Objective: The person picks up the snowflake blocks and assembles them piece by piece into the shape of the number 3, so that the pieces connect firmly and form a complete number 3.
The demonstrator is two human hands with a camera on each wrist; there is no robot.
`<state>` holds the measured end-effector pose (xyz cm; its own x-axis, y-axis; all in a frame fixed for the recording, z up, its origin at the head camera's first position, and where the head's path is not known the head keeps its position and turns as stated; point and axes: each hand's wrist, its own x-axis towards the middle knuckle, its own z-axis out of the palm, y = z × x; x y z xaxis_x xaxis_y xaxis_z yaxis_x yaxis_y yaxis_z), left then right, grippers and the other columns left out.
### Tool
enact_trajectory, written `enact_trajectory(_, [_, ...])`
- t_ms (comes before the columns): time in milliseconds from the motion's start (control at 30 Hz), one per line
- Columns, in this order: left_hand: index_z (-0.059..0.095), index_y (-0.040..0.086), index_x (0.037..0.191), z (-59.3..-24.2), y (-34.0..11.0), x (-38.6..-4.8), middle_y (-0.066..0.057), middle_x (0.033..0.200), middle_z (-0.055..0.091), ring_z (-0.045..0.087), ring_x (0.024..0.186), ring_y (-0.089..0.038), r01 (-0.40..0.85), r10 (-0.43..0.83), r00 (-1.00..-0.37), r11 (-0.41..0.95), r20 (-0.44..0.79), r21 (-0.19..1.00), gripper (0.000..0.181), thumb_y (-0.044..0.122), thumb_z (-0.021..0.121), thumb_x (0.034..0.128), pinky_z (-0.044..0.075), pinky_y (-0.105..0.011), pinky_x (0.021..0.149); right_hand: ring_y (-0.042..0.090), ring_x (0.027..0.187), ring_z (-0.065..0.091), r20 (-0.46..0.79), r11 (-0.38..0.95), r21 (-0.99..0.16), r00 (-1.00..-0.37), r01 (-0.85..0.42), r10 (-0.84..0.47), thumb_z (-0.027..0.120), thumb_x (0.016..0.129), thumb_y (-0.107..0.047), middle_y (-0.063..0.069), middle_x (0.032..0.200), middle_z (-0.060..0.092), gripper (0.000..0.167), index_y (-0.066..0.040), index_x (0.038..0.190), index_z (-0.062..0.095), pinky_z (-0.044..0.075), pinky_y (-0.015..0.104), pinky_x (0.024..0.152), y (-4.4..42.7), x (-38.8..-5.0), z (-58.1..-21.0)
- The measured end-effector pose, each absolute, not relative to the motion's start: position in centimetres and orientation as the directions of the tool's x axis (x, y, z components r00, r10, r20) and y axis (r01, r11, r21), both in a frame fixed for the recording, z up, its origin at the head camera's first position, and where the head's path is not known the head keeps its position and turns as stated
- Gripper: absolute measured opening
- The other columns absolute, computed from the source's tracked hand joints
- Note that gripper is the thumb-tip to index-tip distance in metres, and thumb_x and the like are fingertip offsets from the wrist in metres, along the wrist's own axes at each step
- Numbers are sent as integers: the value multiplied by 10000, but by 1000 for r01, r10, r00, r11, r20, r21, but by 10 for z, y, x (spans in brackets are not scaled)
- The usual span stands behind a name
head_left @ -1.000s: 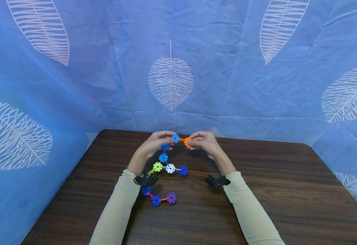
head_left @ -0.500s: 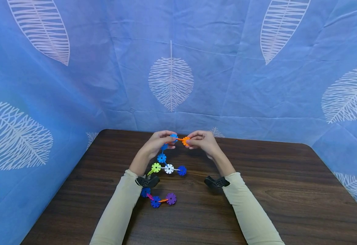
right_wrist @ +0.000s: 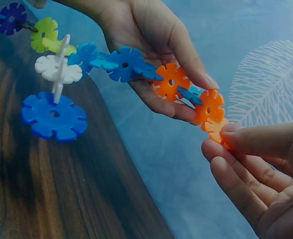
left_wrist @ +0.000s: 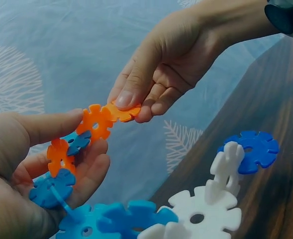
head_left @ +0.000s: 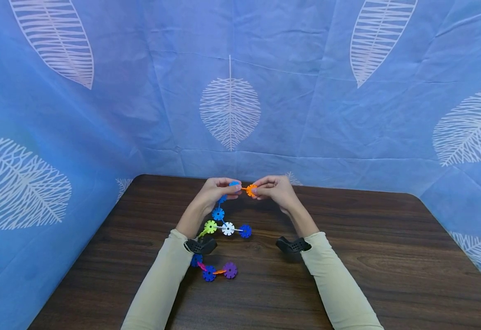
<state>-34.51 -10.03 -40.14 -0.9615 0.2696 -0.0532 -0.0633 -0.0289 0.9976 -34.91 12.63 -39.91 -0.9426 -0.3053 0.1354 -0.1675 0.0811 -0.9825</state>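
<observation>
Slotted plastic snowflake discs are joined into a chain. At its far end, my right hand [head_left: 276,192] pinches the last orange snowflake disc [left_wrist: 124,112] between thumb and fingers. That disc is slotted into another orange disc [right_wrist: 209,107], which my left hand [head_left: 215,193] grips between thumb and fingers. Light blue discs [head_left: 218,214] run down from the left hand toward a white disc [head_left: 228,228]. A dark blue disc [right_wrist: 54,117] ends the branch off the white one. In the head view, the left fingers partly cover the upper light blue disc [head_left: 234,184].
A yellow-green disc [head_left: 210,227] continues the chain leftward, partly behind the left wristband [head_left: 201,246]. Nearer the body lie dark blue and purple discs [head_left: 230,270] on the dark wooden table [head_left: 372,256]. A blue leaf-patterned cloth [head_left: 290,105] hangs behind the table.
The left hand has shifted slightly right and its fingers cover more of the upper light blue disc. The chain has slid slightly left and nearer the body. The right hand stays almost still.
</observation>
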Motion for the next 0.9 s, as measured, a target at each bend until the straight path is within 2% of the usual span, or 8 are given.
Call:
enact_trajectory(133, [677,-94,1223,-401,-98,-344,-147,1141,738,726,1084,-339,-62,254,-965,-12,-57,998,348,118,723,950,602,-352,941,155,717,760,142,96,-979,-939,-180,-315,709,905,56,119,878,782,206,173,1073,682,647,379,725,127,-348,-398])
enact_trajectory(300, [711,-63,1179,-400,-95,-344,-197,1201,717,760,978,-250,-53,252,-967,-15,-47,999,289,108,726,947,561,-444,1016,158,699,757,159,84,-977,-937,-194,-311,717,897,59,118,864,781,217,188,1067,679,647,391,714,126,-349,-399])
enact_trajectory(400, [710,-60,1177,-401,-94,-344,-172,1157,732,758,989,-258,-52,243,-969,-33,-42,998,272,94,714,953,535,-486,1048,164,686,755,148,28,-986,-947,-163,-287,727,889,60,79,828,779,239,200,1073,666,643,432,735,123,-349,-401])
enact_trajectory(500, [670,-106,1219,-402,-93,-345,-115,1061,746,724,1082,-353,-47,236,-971,-72,-29,996,314,68,698,960,527,-499,1053,168,693,760,121,-24,-993,-959,-119,-258,731,893,45,46,816,777,263,197,1093,655,638,434,752,121,-347,-403])
enact_trajectory(633, [621,-145,1268,-401,-92,-344,-76,1016,733,723,1064,-344,-39,236,-972,-92,-16,995,364,55,680,969,535,-487,1046,170,704,766,89,-59,-995,-971,-77,-222,731,900,28,33,823,772,276,181,1114,648,643,372,731,117,-345,-403])
enact_trajectory(767, [627,-114,1283,-400,-93,-344,-114,1106,719,737,976,-204,-32,246,-969,-58,-17,998,362,82,672,982,546,-457,1041,159,703,762,81,-52,-996,-975,-72,-205,726,906,24,28,833,766,270,169,1120,651,644,332,711,116,-345,-403])
enact_trajectory(900, [642,-65,1299,-401,-97,-345,-176,1235,688,719,1079,-278,-27,257,-966,-20,-21,999,363,119,672,988,558,-417,1027,152,709,759,78,-27,-997,-974,-74,-211,728,909,8,26,840,763,258,148,1115,661,644,388,760,116,-346,-402])
